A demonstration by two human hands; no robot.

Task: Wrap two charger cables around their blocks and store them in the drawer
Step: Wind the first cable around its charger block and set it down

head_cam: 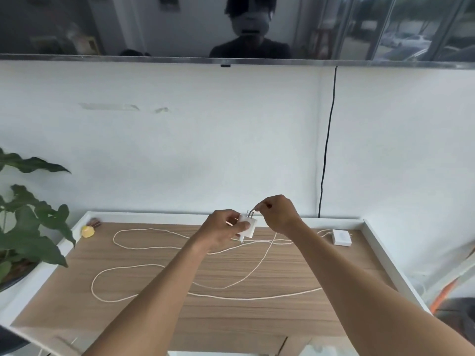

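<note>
My left hand (223, 231) grips a white charger block (248, 227) above the far middle of the wooden tabletop (154, 312), its metal prongs pointing up. My right hand (279, 213) pinches something thin at the prongs, either a prong or the cable; I cannot tell which. A long white cable (154, 265) trails from the block in wide loops across the table. A second white charger block (341, 237) lies flat at the far right, with its own cable running left from it. No drawer is in view.
A raised white rim (380, 250) borders the tabletop. A small yellow object (88, 231) sits at the far left corner. A leafy plant (28, 227) stands at the left edge. A black cord (326, 150) hangs down the white wall below a dark screen (231, 27).
</note>
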